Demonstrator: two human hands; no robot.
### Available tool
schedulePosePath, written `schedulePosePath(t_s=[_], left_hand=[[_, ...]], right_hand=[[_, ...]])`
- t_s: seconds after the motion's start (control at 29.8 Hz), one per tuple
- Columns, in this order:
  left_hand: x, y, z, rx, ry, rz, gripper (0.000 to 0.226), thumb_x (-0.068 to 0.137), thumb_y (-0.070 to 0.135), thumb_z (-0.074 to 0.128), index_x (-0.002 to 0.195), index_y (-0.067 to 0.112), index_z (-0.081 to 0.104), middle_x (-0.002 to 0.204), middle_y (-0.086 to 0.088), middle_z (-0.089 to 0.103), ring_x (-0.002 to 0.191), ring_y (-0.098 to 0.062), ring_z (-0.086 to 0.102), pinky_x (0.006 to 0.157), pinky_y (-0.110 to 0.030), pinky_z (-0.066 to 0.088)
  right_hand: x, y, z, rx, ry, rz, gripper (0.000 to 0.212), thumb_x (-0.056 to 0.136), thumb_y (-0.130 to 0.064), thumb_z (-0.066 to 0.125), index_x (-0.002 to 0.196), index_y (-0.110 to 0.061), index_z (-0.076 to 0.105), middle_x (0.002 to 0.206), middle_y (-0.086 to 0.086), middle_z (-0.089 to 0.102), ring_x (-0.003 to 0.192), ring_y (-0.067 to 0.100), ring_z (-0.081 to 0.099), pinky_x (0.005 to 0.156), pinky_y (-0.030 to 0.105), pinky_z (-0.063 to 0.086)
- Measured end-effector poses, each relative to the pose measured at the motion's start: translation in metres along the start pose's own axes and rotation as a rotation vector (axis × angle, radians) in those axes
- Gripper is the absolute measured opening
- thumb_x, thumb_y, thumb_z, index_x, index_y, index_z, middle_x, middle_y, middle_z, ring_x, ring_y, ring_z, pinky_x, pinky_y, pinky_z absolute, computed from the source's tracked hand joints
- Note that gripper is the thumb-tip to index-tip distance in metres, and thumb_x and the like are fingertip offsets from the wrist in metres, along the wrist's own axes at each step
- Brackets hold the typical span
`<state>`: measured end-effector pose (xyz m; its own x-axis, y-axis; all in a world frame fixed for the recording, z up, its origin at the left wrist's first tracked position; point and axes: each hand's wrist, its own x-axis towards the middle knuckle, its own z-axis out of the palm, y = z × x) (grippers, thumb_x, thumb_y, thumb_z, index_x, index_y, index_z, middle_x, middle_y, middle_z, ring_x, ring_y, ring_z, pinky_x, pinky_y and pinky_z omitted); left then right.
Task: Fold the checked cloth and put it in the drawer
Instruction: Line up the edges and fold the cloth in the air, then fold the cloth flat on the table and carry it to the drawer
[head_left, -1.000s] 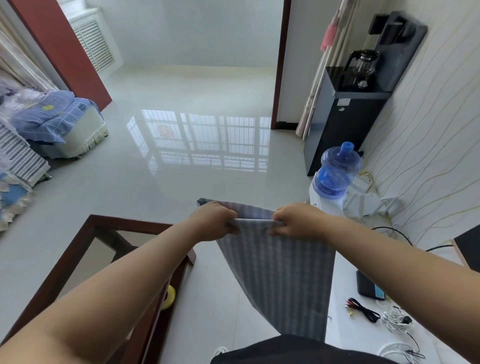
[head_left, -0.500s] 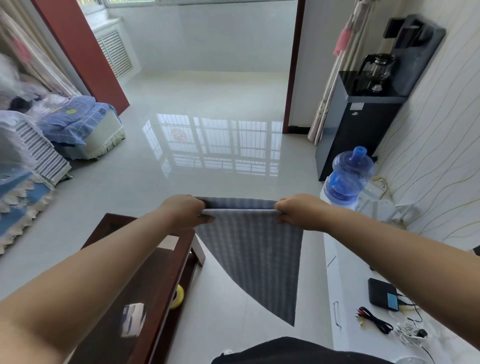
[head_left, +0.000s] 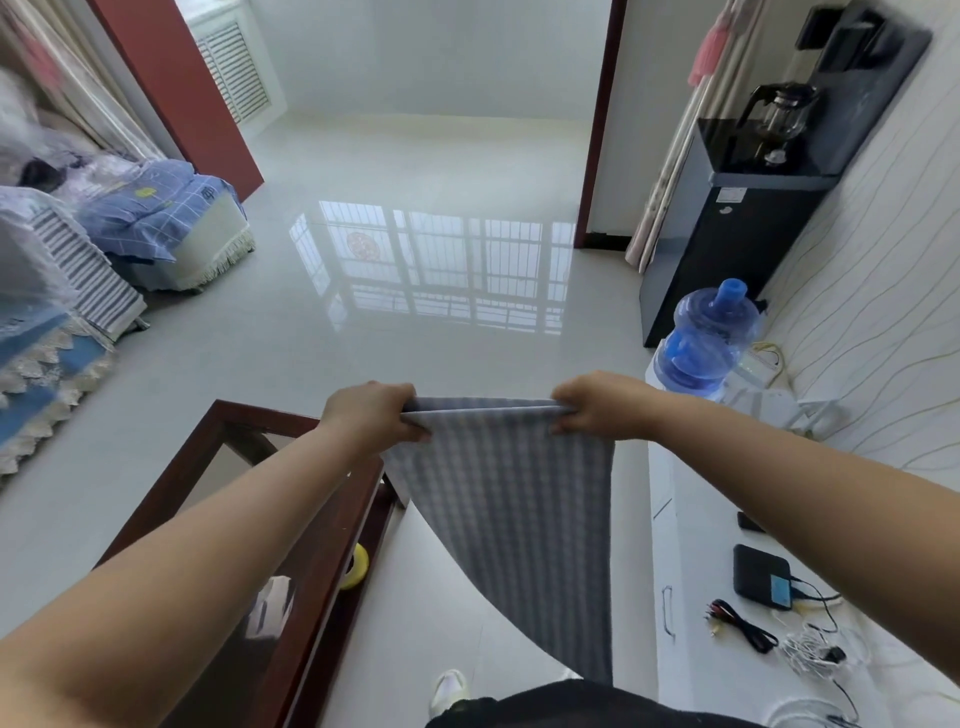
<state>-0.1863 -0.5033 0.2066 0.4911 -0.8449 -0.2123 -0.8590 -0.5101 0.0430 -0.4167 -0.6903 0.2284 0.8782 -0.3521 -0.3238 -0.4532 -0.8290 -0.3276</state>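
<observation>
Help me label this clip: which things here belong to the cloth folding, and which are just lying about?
Part of the job:
checked cloth
left hand
right hand

Lying about:
water bottle
black box
cables
yellow tape roll
glass kettle

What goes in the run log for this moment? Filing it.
left hand: grips cloth edge | right hand: grips edge | checked cloth: hanging, doubled
</observation>
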Motion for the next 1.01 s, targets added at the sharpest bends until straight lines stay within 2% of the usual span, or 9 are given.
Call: schedulePosePath(t_s=[0.07,0.17,0.3,0.5,0.57,0.64,0.74,0.87,1.01], left_hand=[[0.005,-0.003,0.012,-0.009,-0.105,-0.042,0.032,0.076,0.051,0.068,0.094,0.027,0.056,0.094,0.005,0.061,0.085,-0.018,0.054,0.066,-0.029,0.044],[0.001,-0.010,0.036,0.049,-0.213,-0.091,0.032,0.076,0.042,0.069,0.101,0.024,0.058,0.099,0.004,0.063,0.090,-0.020,0.058,0.071,-0.032,0.050],[-0.018,-0.021,0.072,0.016,-0.175,-0.144,0.017,0.086,0.033,0.058,0.098,0.022,0.056,0.092,0.002,0.063,0.084,-0.020,0.059,0.068,-0.033,0.048],[-0.047,-0.055,0.098,0.019,-0.042,-0.180,0.010,0.094,0.022,0.043,0.100,0.024,0.049,0.093,0.001,0.067,0.090,-0.023,0.063,0.093,-0.041,0.036],[-0.055,-0.074,0.103,-0.003,-0.038,-0.201,0.013,0.096,0.022,0.042,0.105,0.023,0.051,0.095,-0.001,0.066,0.087,-0.025,0.063,0.082,-0.039,0.042],[-0.060,-0.100,0.109,-0.035,-0.026,-0.222,0.017,0.097,0.021,0.040,0.108,0.022,0.054,0.097,-0.004,0.066,0.083,-0.026,0.062,0.065,-0.035,0.046],[-0.059,-0.146,0.110,-0.086,0.038,-0.208,0.024,0.096,0.016,0.038,0.105,0.020,0.059,0.099,-0.006,0.068,0.086,-0.028,0.063,0.069,-0.037,0.051],[-0.062,-0.208,0.094,-0.082,0.144,-0.202,0.033,0.091,0.010,0.037,0.110,0.019,0.062,0.104,-0.011,0.066,0.094,-0.034,0.061,0.070,-0.037,0.045],[-0.095,-0.277,0.088,-0.156,0.445,-0.302,0.032,0.091,0.006,0.042,0.113,0.016,0.064,0.099,-0.018,0.068,0.089,-0.041,0.062,0.068,-0.038,0.044]], right_hand=[[0.006,0.005,0.006,0.078,-0.037,0.004,0.031,0.088,-0.040,0.063,0.073,-0.015,0.054,0.071,0.001,0.053,0.072,0.020,0.049,0.060,0.030,0.036],[0.016,0.006,0.022,0.149,-0.098,-0.009,0.030,0.087,-0.040,0.063,0.075,-0.013,0.060,0.069,-0.002,0.053,0.070,0.018,0.050,0.064,0.031,0.038],[0.033,-0.005,0.046,0.039,-0.157,-0.017,0.037,0.088,-0.045,0.060,0.063,-0.022,0.045,0.066,-0.007,0.049,0.073,0.019,0.050,0.064,0.032,0.038],[0.054,-0.037,0.080,-0.021,-0.157,0.009,0.032,0.089,-0.052,0.054,0.076,-0.023,0.049,0.080,-0.004,0.052,0.083,0.022,0.051,0.068,0.031,0.037],[0.060,-0.057,0.090,-0.029,-0.119,0.020,0.030,0.090,-0.052,0.052,0.083,-0.024,0.052,0.088,0.000,0.055,0.088,0.024,0.053,0.069,0.030,0.036],[0.071,-0.080,0.099,-0.079,-0.034,0.039,0.029,0.092,-0.051,0.048,0.088,-0.024,0.055,0.099,0.004,0.061,0.096,0.026,0.057,0.070,0.031,0.036],[0.096,-0.120,0.112,-0.146,0.191,0.080,0.032,0.096,-0.045,0.043,0.101,-0.017,0.058,0.110,0.010,0.065,0.100,0.031,0.061,0.069,0.032,0.036],[0.130,-0.179,0.120,-0.090,0.460,0.117,0.032,0.097,-0.039,0.045,0.095,-0.009,0.058,0.094,0.014,0.067,0.082,0.036,0.063,0.063,0.031,0.035],[0.163,-0.247,0.130,-0.166,0.878,-0.179,0.027,0.087,-0.033,0.066,0.077,-0.008,0.063,0.074,0.008,0.069,0.063,0.031,0.066,0.044,0.029,0.042]])
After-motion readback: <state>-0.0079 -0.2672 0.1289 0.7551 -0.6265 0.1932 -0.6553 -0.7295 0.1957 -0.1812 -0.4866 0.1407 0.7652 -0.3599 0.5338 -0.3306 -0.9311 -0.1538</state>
